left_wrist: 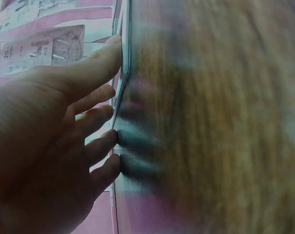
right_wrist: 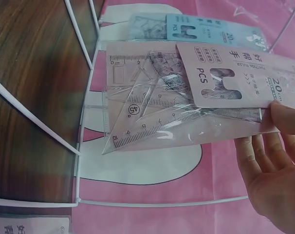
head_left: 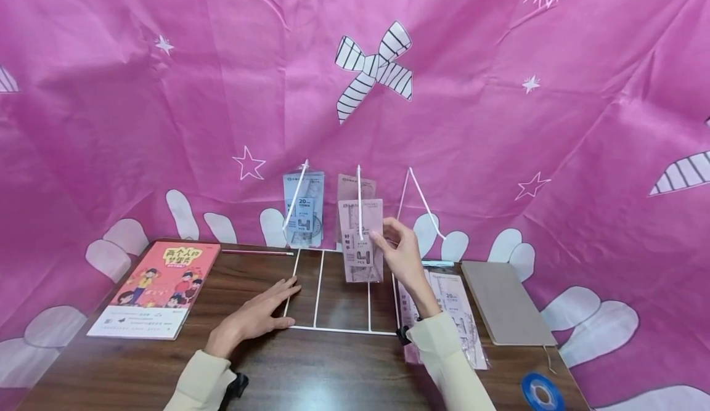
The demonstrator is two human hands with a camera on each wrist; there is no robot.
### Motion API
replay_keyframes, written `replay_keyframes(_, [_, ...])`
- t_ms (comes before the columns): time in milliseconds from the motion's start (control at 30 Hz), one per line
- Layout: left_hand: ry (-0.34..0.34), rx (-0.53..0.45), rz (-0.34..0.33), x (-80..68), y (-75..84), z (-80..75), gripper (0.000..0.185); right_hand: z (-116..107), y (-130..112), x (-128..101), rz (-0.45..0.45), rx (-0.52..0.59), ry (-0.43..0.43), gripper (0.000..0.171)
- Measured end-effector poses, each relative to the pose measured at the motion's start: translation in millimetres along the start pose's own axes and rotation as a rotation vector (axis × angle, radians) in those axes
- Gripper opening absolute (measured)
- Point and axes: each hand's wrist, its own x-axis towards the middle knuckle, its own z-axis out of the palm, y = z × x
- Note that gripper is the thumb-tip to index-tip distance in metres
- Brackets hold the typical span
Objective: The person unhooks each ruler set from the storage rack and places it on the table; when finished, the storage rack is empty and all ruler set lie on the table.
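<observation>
A white wire rack (head_left: pixel 318 288) stands at the back of the wooden table (head_left: pixel 310 374). My right hand (head_left: pixel 384 236) pinches the edge of a pink ruler-set packet (head_left: pixel 359 241) that sits on the rack's middle hook. The right wrist view shows the thumb (right_wrist: pixel 286 117) on that pink packet (right_wrist: pixel 186 102), with rulers and set squares inside. Another pink packet (head_left: pixel 355 184) hangs behind it. On the left hook hangs a blue packet (head_left: pixel 303 211). My left hand (head_left: pixel 277 303) lies flat on the table, fingertips (left_wrist: pixel 113 139) touching the rack's base wire (left_wrist: pixel 125 58).
Several more ruler packets (head_left: pixel 452 312) lie flat to the right of the rack, beside a grey notebook (head_left: pixel 505 303). An orange picture book (head_left: pixel 158 288) lies at the left. A blue tape roll (head_left: pixel 542 392) sits near the front right corner. The rack's right hook (head_left: pixel 424 204) is bare.
</observation>
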Motion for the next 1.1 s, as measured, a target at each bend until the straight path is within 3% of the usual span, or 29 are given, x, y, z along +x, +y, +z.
replay_keyframes(267, [0.001, 0.009, 0.020, -0.1, 0.0, -0.2, 0.072, -4.7, -7.7, -10.8, 0.024, -0.017, -0.011, 0.019])
replay_keyframes(1100, [0.011, 0.014, 0.023, 0.4, 1.4, 0.6, 0.071, -20.6, -27.2, -43.0, -0.029, -0.059, -0.085, 0.011])
